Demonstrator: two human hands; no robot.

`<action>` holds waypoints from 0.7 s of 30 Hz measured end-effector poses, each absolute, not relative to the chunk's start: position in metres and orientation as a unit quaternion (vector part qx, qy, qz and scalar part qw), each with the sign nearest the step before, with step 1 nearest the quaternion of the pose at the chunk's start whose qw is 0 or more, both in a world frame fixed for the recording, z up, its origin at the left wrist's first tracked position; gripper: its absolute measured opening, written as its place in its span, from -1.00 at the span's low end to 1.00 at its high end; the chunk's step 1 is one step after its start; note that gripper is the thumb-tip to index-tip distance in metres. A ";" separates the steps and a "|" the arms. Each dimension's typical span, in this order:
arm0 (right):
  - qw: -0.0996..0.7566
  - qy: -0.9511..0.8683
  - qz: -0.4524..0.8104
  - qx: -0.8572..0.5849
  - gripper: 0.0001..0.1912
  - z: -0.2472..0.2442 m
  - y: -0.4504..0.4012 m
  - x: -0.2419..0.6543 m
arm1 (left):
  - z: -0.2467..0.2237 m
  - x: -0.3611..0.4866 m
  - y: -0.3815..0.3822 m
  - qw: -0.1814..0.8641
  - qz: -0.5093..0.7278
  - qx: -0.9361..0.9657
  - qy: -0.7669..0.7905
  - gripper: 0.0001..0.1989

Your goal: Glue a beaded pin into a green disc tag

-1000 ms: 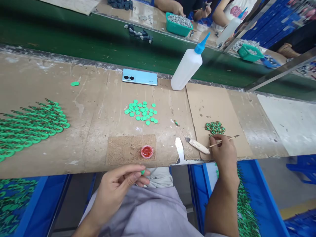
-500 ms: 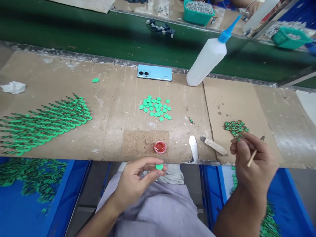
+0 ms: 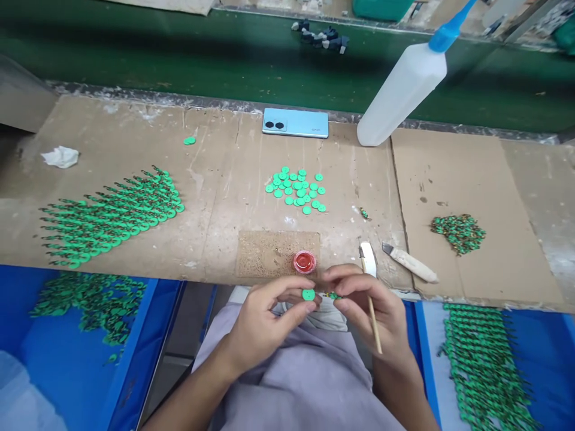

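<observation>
My left hand (image 3: 274,317) pinches a small round green disc (image 3: 308,294) between thumb and fingertips. Close to it on the right, my right hand (image 3: 375,305) holds a tiny green-and-gold piece (image 3: 333,295) at its fingertips. A thin wooden-handled brush (image 3: 374,326) is also tucked in that hand, dark tip pointing up. Just beyond the hands, a small cup of red liquid (image 3: 305,261) stands on a cork-like board (image 3: 258,251). Loose green discs (image 3: 299,185) lie scattered behind it. On the right is a heap of small green-and-gold pieces (image 3: 460,232).
Rows of green discs with dark stems (image 3: 117,221) lie left. A knife (image 3: 411,262) rests right of the hands. A blue phone (image 3: 295,123) and a tilted white bottle (image 3: 402,96) are at the back. Blue bins (image 3: 153,323) flank my lap.
My right hand has come from the heap to beside my left hand, bringing a tiny green-and-gold piece and the brush. The left hand still holds its disc. The view has shifted slightly.
</observation>
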State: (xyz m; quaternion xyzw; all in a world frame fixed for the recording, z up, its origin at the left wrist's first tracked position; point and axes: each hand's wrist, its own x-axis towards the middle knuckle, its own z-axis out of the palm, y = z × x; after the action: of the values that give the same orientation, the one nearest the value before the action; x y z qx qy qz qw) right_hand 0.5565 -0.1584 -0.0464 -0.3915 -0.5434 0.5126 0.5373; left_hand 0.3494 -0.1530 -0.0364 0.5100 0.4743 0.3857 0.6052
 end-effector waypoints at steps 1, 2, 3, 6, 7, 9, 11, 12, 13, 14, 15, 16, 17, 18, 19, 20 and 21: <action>0.539 -0.546 0.509 -0.390 -0.93 -0.048 -0.159 0.555 | -0.037 0.349 -0.153 0.606 0.383 0.509 0.476 -0.81; 0.543 -0.546 0.507 -0.386 -0.94 -0.049 -0.159 0.553 | -0.037 0.349 -0.152 0.607 0.380 0.510 0.477 -0.82; 0.544 -0.545 0.511 -0.381 -0.94 -0.050 -0.159 0.552 | -0.037 0.349 -0.152 0.608 0.376 0.513 0.476 -0.83; 0.530 -0.541 0.534 -0.375 -0.91 -0.048 -0.159 0.549 | -0.039 0.348 -0.151 0.622 0.371 0.513 0.462 -0.85; 0.524 -0.542 0.539 -0.377 -0.90 -0.047 -0.159 0.548 | -0.040 0.348 -0.150 0.629 0.371 0.509 0.455 -0.85; 0.516 -0.543 0.541 -0.382 -0.89 -0.046 -0.159 0.547 | -0.041 0.347 -0.150 0.641 0.372 0.500 0.447 -0.84; 0.514 -0.545 0.543 -0.379 -0.89 -0.046 -0.158 0.547 | -0.041 0.346 -0.150 0.639 0.371 0.502 0.449 -0.82; 0.513 -0.545 0.545 -0.378 -0.89 -0.046 -0.157 0.547 | -0.041 0.346 -0.150 0.635 0.368 0.507 0.451 -0.81; 0.510 -0.544 0.549 -0.378 -0.89 -0.046 -0.156 0.548 | -0.042 0.346 -0.150 0.631 0.366 0.514 0.452 -0.80; 0.508 -0.541 0.554 -0.378 -0.89 -0.046 -0.155 0.548 | -0.041 0.345 -0.150 0.625 0.365 0.522 0.452 -0.79; 0.506 -0.538 0.559 -0.377 -0.89 -0.047 -0.154 0.548 | -0.041 0.345 -0.150 0.618 0.367 0.530 0.450 -0.79; 0.504 -0.535 0.565 -0.376 -0.89 -0.046 -0.153 0.548 | -0.041 0.345 -0.150 0.610 0.369 0.540 0.448 -0.78; 0.502 -0.531 0.572 -0.373 -0.89 -0.046 -0.152 0.548 | -0.042 0.344 -0.150 0.601 0.372 0.551 0.445 -0.77; 0.501 -0.529 0.579 -0.367 -0.90 -0.046 -0.152 0.547 | -0.042 0.344 -0.151 0.591 0.376 0.562 0.440 -0.77; 0.498 -0.527 0.587 -0.361 -0.90 -0.045 -0.152 0.547 | -0.043 0.343 -0.151 0.581 0.381 0.574 0.433 -0.77; 0.496 -0.524 0.594 -0.357 -0.91 -0.044 -0.152 0.547 | -0.044 0.343 -0.151 0.569 0.387 0.588 0.425 -0.77; 0.492 -0.520 0.601 -0.356 -0.92 -0.044 -0.153 0.547 | -0.045 0.343 -0.151 0.554 0.395 0.604 0.415 -0.78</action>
State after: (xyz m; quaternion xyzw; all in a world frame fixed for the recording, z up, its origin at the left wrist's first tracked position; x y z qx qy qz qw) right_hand 0.5474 -0.1526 -0.0436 -0.3564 -0.5200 0.6006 0.4919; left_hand 0.3426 -0.1514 -0.0450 0.6036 0.4154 0.3947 0.5544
